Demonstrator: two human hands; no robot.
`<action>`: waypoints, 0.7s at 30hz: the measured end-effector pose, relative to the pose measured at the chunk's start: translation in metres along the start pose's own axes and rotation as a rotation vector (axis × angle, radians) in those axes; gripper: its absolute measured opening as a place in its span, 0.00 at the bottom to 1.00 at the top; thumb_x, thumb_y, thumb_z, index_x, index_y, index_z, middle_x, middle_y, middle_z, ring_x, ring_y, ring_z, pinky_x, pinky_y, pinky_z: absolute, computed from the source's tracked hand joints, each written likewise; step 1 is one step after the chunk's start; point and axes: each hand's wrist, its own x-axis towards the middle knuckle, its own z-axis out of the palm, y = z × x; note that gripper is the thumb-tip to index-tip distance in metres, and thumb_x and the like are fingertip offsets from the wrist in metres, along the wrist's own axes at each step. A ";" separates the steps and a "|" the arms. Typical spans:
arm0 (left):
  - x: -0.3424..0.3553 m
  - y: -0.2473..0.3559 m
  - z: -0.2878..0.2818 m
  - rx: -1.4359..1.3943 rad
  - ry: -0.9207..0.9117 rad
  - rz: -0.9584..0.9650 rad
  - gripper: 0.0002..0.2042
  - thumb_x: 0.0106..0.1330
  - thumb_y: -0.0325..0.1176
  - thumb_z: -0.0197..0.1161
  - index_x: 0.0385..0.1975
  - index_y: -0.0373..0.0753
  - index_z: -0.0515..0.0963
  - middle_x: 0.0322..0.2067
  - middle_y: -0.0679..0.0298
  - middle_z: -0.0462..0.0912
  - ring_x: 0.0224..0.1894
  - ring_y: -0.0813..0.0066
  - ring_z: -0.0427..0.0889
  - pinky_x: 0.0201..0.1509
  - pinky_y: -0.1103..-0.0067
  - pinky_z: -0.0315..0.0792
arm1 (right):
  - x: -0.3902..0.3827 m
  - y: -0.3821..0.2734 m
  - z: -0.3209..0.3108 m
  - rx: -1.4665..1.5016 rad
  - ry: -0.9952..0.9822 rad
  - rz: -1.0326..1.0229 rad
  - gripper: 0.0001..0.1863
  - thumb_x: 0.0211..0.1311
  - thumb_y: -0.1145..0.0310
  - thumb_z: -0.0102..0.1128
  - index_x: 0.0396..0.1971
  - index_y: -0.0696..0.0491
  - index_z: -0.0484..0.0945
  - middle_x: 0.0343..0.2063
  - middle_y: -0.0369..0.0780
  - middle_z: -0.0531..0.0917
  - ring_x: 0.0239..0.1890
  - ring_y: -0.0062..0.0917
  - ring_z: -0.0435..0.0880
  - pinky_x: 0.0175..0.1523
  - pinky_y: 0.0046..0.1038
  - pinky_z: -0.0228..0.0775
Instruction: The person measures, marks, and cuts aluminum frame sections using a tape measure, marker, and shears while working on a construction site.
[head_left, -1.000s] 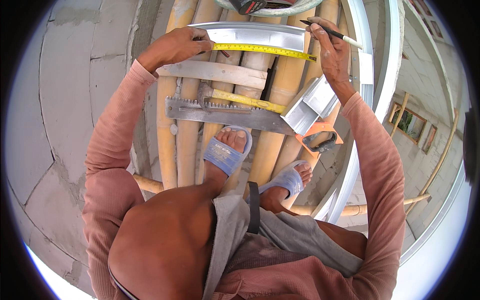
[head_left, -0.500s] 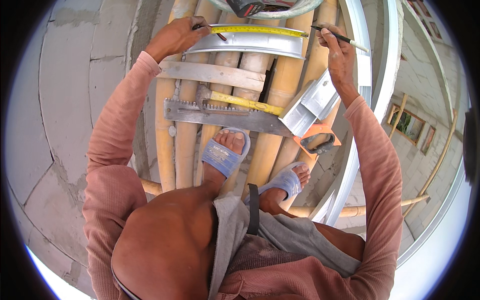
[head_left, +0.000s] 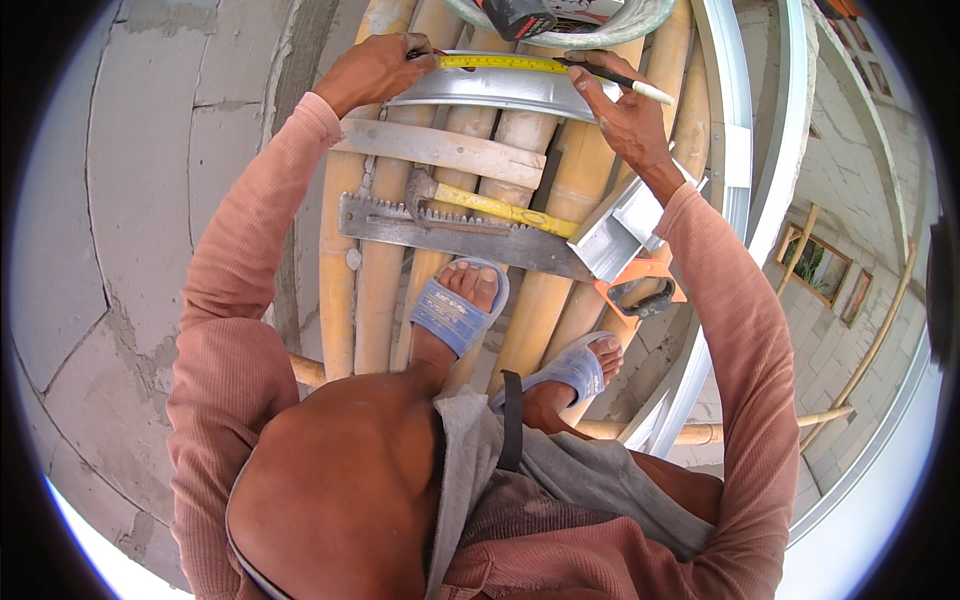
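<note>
A yellow tape measure lies stretched along a short silver metal channel. My left hand is closed on the tape's dark left end, at the channel's left end; its fingers partly hide the case. My right hand pinches a black pen with a white end. The pen's tip meets the tape near the channel's right part, and the fingers cover the channel's right end. Nearer to me lie a pale wooden strip, a claw hammer with a yellow handle and a handsaw with an orange grip.
My sandalled feet stand on bamboo poles. Short metal channel pieces rest over the saw beside its grip. A round tub with tools stands at the far edge. Long metal profiles run along the right; a block wall rises left.
My right hand has moved left with the pen, from beyond the channel's right end onto the tape. My left hand keeps its hold at the left end. The view has shifted slightly.
</note>
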 end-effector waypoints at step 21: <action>-0.002 0.004 -0.007 0.102 -0.038 -0.034 0.24 0.74 0.51 0.54 0.59 0.41 0.81 0.42 0.47 0.87 0.41 0.54 0.87 0.52 0.66 0.77 | 0.027 0.017 0.043 -0.256 -0.044 0.041 0.31 0.64 0.44 0.67 0.40 0.63 0.85 0.23 0.46 0.84 0.24 0.33 0.79 0.36 0.35 0.74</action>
